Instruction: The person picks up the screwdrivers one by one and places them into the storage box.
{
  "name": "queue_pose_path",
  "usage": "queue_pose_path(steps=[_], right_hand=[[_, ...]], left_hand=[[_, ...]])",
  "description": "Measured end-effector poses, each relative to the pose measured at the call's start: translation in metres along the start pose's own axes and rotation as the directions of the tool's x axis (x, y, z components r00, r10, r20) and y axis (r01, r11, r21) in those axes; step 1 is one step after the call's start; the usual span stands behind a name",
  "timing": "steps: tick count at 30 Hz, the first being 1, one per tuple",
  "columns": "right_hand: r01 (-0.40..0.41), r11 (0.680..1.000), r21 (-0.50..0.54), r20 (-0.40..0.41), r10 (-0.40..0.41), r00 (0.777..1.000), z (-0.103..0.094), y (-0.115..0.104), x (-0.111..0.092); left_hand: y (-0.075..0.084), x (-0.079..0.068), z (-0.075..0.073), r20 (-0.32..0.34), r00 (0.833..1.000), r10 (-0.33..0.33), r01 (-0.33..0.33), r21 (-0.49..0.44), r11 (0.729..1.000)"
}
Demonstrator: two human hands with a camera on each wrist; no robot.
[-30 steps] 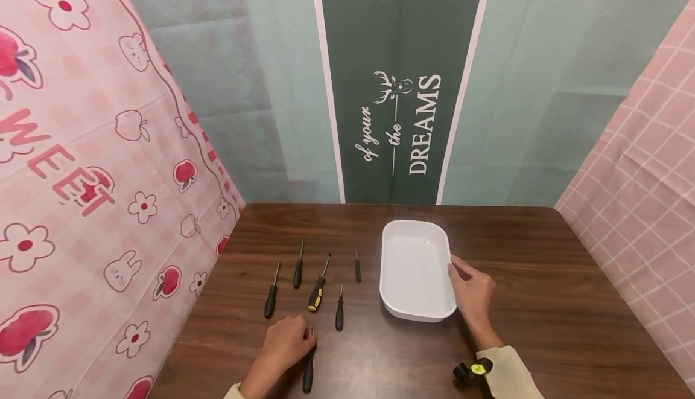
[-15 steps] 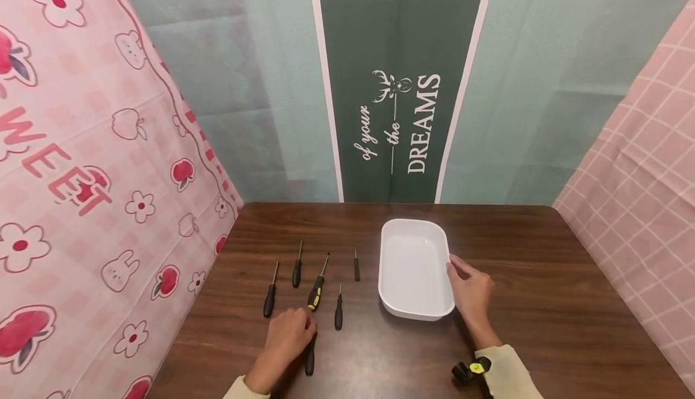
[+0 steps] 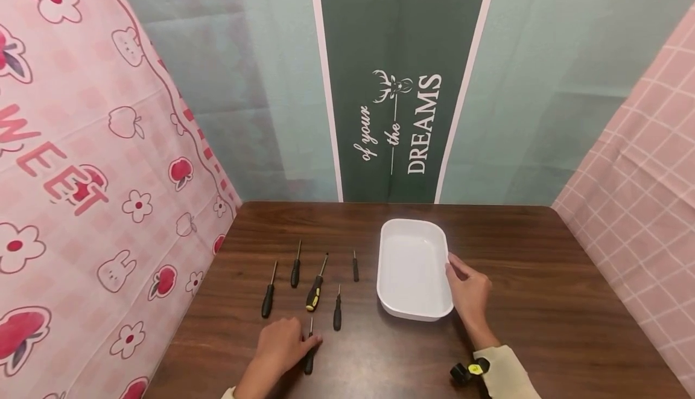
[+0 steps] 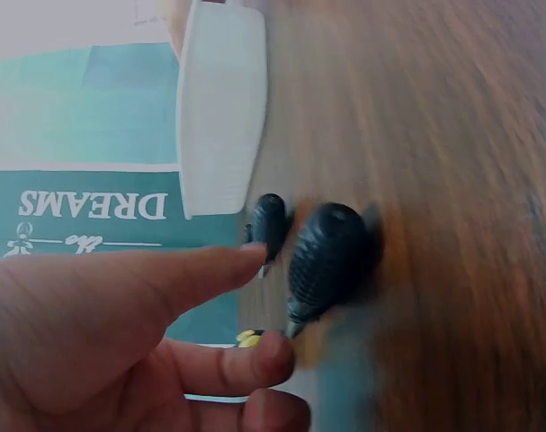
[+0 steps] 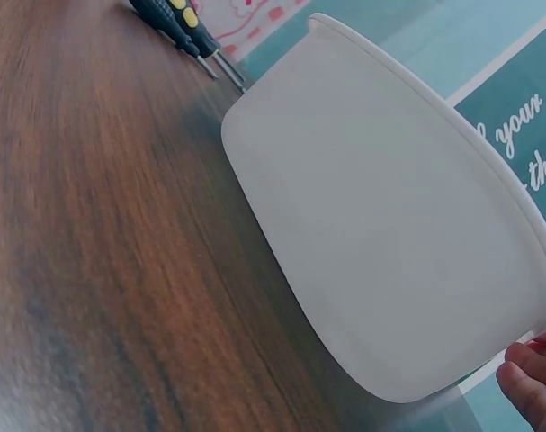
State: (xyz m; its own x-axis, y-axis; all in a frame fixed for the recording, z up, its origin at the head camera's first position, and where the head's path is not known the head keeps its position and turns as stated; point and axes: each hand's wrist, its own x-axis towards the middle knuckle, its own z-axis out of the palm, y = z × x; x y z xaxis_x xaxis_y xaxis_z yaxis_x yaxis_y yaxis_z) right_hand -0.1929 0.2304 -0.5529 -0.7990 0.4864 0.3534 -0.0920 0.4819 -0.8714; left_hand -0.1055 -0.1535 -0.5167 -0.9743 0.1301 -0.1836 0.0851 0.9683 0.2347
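Note:
My left hand (image 3: pixel 279 346) is low over the near left of the table, fingers loose and thumb stretched out to the right. Beside it lies a screwdriver (image 3: pixel 309 364) with a black handle, its shaft pointing away from me; the thumb overlaps it in the head view. In the left wrist view a gap shows between thumb and index finger, the ridged screwdriver handle (image 4: pixel 328 256) just past them and its shaft close to the index fingertip. My right hand (image 3: pixel 471 293) pinches the right rim of a white rectangular tray (image 3: pixel 415 275). The tray's inside is bare.
Several more screwdrivers lie left of the tray: a black one (image 3: pixel 268 300), another (image 3: pixel 295 272), a black-and-yellow one (image 3: pixel 314 293), a slim one (image 3: pixel 338 314) and a small one (image 3: pixel 355 268). Printed cloths hang behind the wooden table (image 3: pixel 521 254) and at its sides.
The near screwdriver has moved slightly away from me, toward the others. My left hand has loosened from it, thumb spreading right and fingers shifting left. The right hand stays on the tray.

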Motion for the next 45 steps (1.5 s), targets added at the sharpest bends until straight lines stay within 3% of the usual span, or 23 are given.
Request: queue_pose_path(steps=[8, 19, 34, 39, 45], right_hand=[[-0.006, 1.000, 0.000, 0.004, 0.006, 1.000, -0.001, 0.001, -0.001], [-0.005, 1.000, -0.008, 0.010, 0.005, 1.000, 0.000, 0.004, -0.003], [0.003, 0.999, -0.037, -0.007, -0.003, 1.000, 0.002, 0.007, -0.003], [0.007, 0.999, -0.033, 0.001, -0.007, 1.000, 0.001, 0.006, -0.002], [0.001, 1.000, -0.029, 0.005, -0.001, 1.000, 0.001, 0.005, -0.002]], left_hand=[[0.000, -0.005, -0.004, 0.149, 0.989, 0.027, -0.018, -0.060, 0.998], [0.001, -0.008, 0.001, 0.117, 0.990, 0.084, -0.080, -0.039, 0.996], [0.011, -0.008, 0.002, 0.163, 0.986, -0.019, 0.022, -0.014, 1.000], [0.012, -0.007, -0.001, 0.136, 0.990, -0.028, 0.032, -0.025, 0.999], [0.012, -0.006, -0.005, 0.015, 1.000, 0.022, -0.022, -0.044, 0.999]])
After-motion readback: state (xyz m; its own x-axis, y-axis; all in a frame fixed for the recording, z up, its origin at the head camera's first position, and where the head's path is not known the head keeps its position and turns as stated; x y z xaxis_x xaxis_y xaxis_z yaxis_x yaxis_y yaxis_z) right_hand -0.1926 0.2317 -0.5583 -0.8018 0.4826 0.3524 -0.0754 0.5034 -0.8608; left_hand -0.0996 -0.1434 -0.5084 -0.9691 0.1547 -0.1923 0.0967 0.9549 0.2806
